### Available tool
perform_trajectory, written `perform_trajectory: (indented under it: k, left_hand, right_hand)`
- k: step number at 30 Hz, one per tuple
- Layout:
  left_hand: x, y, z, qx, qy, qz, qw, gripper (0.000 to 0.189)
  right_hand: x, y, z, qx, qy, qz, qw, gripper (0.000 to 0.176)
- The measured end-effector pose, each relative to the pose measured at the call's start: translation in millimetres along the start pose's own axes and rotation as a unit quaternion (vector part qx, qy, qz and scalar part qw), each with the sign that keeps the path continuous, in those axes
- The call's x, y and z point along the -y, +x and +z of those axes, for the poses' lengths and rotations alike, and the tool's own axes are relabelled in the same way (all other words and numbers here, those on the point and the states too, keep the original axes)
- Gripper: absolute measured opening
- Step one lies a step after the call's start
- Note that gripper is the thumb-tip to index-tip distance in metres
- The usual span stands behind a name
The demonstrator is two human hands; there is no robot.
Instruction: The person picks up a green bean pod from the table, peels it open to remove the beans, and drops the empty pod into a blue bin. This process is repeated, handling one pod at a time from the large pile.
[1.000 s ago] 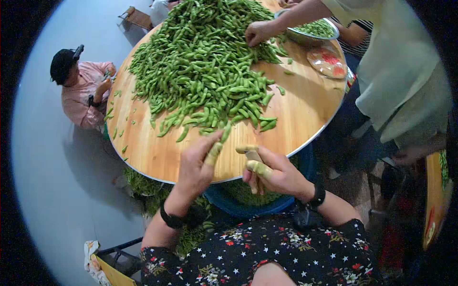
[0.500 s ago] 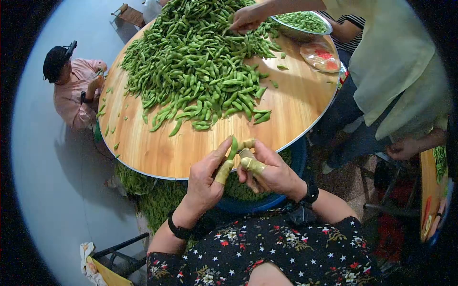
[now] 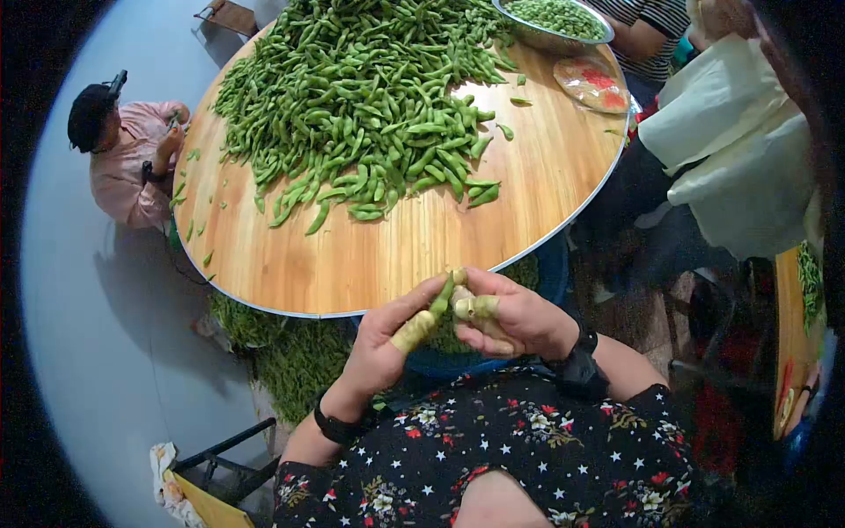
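Below the near edge of the round wooden table, my left hand pinches a green pod, its thumb wrapped in a pale covering. My right hand meets it from the right, with covered fingertips at the pod's upper end. Its fingers are curled together; whether they grip anything besides the pod's end is hidden. A big heap of green pods lies on the table beyond both hands.
A metal bowl of shelled beans and a plastic bag with red print stand at the back right. One person sits at the left, others at the right. Green pod waste and a blue tub are below the table.
My hands have come closer together, and the pod now tilts to the right between them. The person at the right has withdrawn a hand from the heap and moved right. The view has shifted slightly.
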State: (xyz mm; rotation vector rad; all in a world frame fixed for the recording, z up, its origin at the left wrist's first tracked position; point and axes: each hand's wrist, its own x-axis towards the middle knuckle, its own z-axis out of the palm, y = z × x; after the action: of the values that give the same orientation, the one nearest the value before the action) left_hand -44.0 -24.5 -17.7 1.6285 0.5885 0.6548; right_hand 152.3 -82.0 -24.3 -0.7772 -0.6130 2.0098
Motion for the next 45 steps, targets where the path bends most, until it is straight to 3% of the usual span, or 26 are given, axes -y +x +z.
perform_trajectory:
  k: [1,2,5,6,7,8,9,10,12,18,19,20,21,23,25,27,28,30,31,33,36,40,42,43,45]
  left_hand:
    - [-2,0,2,0.006,-0.191,-0.158,0.969,0.044]
    - [9,-1,-4,0.043,-0.323,-0.184,0.927,0.044]
    - [11,0,-4,0.031,-0.308,-0.214,0.927,0.046]
    - [10,1,1,-0.017,-0.149,-0.159,0.976,0.042]
    - [10,2,2,-0.017,-0.149,-0.159,0.976,0.042]
    - [10,2,2,-0.054,0.081,-0.031,0.995,0.039]
    - [10,3,2,-0.087,0.306,0.098,0.943,0.036]
    - [5,10,5,-0.095,0.396,0.212,0.889,0.028]
    - [3,11,8,-0.089,0.417,0.22,0.877,0.027]
    - [9,11,16,-0.108,0.388,0.218,0.889,0.019]
    - [3,10,18,-0.111,0.222,0.062,0.967,0.015]
    - [0,10,19,-0.108,0.043,-0.099,0.988,0.013]
    - [2,11,19,-0.107,0.043,-0.1,0.988,0.013]
    - [7,15,16,-0.079,-0.075,-0.161,0.981,0.018]
    - [10,14,16,-0.077,-0.034,-0.133,0.987,0.014]
    - [12,13,15,-0.075,0.162,-0.019,0.984,0.017]
    - [10,14,16,-0.075,0.163,-0.02,0.984,0.017]
    - [2,15,20,-0.055,0.29,0.055,0.954,0.016]
    - [1,15,20,-0.054,0.29,0.054,0.954,0.016]
    - [-1,15,20,-0.013,0.334,0.126,0.934,0.026]
    - [-3,12,18,0.017,0.349,0.139,0.927,0.035]
    - [-8,11,24,0.02,0.331,0.121,0.936,0.036]
    - [-10,12,21,0.023,0.304,0.093,0.948,0.034]
    - [-11,12,22,0.024,0.304,0.096,0.947,0.034]
    - [-12,10,27,-0.086,0.023,-0.082,0.993,0.029]
  right_hand:
    - [0,0,-4,-0.004,0.0,-0.001,1.0,0.021]
    - [-2,1,-10,0.026,0.041,0.017,0.999,0.021]
    - [-8,4,-16,0.045,0.071,0.025,0.996,0.02]
    - [-9,5,-16,0.033,0.061,0.015,0.997,0.019]
    - [-9,4,-15,0.032,0.062,0.015,0.997,0.019]
    - [-7,3,-13,0.002,0.023,0.01,1.0,0.018]
    - [-4,1,-9,-0.028,-0.015,0.005,0.999,0.017]
    - [-3,0,-4,-0.027,-0.014,0.006,1.0,0.017]
    - [-1,-1,7,-0.063,-0.114,0.011,0.991,0.016]
    - [1,-7,9,-0.075,-0.137,-0.006,0.988,0.014]
    - [2,-7,6,-0.076,-0.137,-0.006,0.988,0.014]
    - [2,-8,1,-0.084,-0.26,-0.077,0.959,0.015]
    - [1,-8,-3,-0.09,-0.378,-0.147,0.91,0.016]
    - [2,-7,-11,-0.093,-0.406,-0.147,0.897,0.018]
    - [2,-7,-16,-0.094,-0.434,-0.147,0.884,0.02]
    - [4,-7,-16,-0.141,-0.499,-0.235,0.822,0.025]
    - [6,-8,-13,-0.141,-0.498,-0.235,0.822,0.025]
    - [13,-11,-2,-0.189,-0.477,-0.259,0.819,0.027]
    - [12,-10,-5,-0.189,-0.476,-0.258,0.819,0.027]
    - [9,-3,-14,-0.148,-0.597,-0.361,0.701,0.025]
    - [5,-2,-14,-0.14,-0.625,-0.343,0.687,0.024]
    - [-2,-1,-12,-0.144,-0.632,-0.341,0.681,0.021]
    - [-1,-1,-16,-0.149,-0.568,-0.317,0.745,0.016]
    - [0,-2,-14,-0.15,-0.569,-0.319,0.743,0.016]
    - [-2,-5,-11,-0.214,-0.445,-0.213,0.843,0.015]
